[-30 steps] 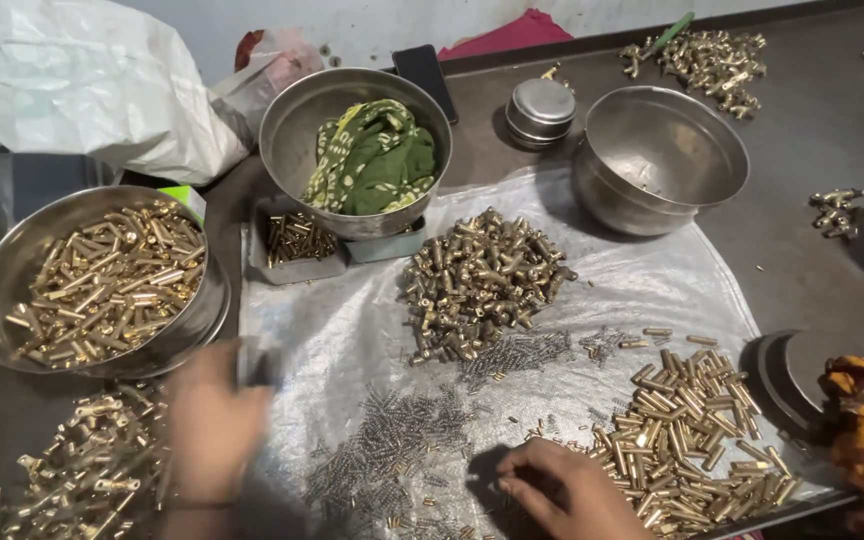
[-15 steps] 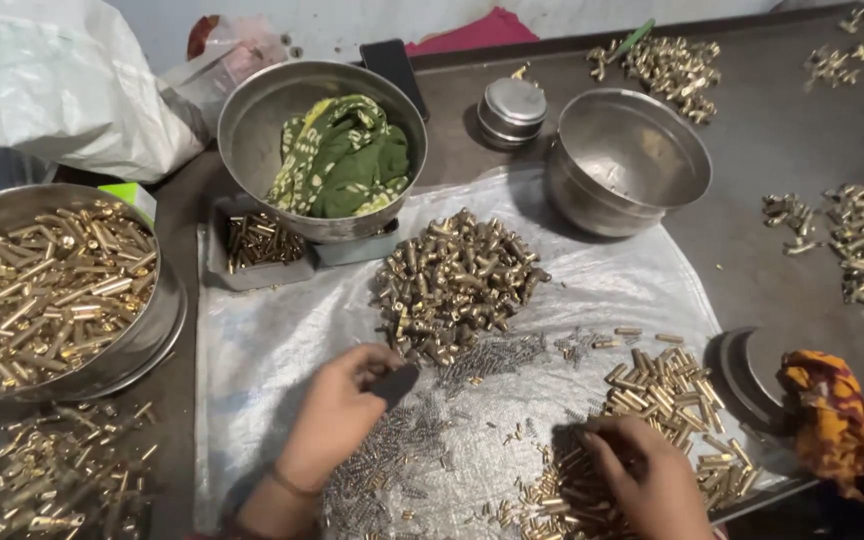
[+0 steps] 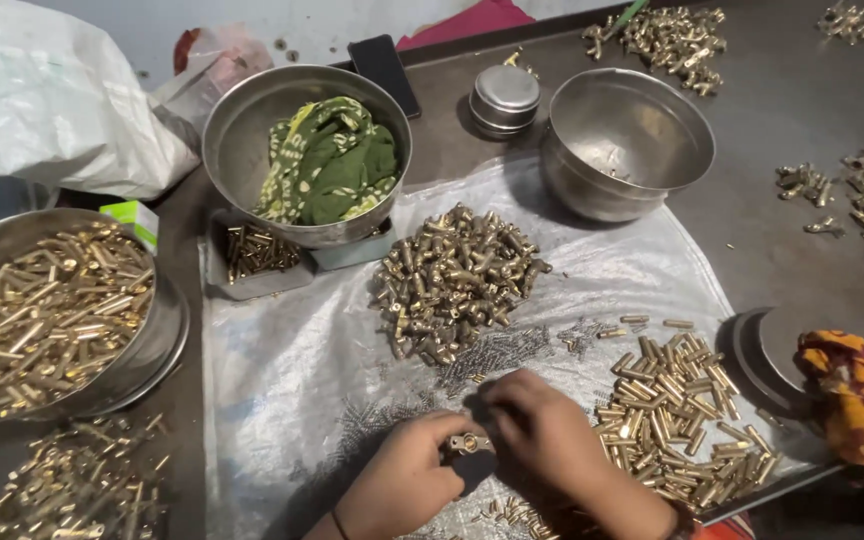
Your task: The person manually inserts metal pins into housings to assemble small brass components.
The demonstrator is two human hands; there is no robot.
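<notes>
My left hand (image 3: 402,485) and my right hand (image 3: 542,440) meet low in the middle of the view, over a clear plastic sheet (image 3: 282,360). Between their fingertips they hold a small brass fitting (image 3: 469,443). Just beyond the hands lies a scatter of small dark springs (image 3: 497,352). A pile of brass fittings (image 3: 457,280) sits behind that. To the right of my right hand lies a heap of short brass tubes (image 3: 677,410).
A steel bowl of brass tubes (image 3: 42,315) stands at left, with loose brass parts (image 3: 72,485) below it. Behind are a bowl holding green cloth (image 3: 327,160), an empty steel bowl (image 3: 627,140), a small lidded tin (image 3: 505,95), a dark phone (image 3: 384,70) and a white bag (image 3: 42,90). An orange cloth (image 3: 847,400) lies at right.
My two hands, apart a second ago, have come together at the middle of the sheet and now hold one small brass fitting between them. The view has shifted slightly.
</notes>
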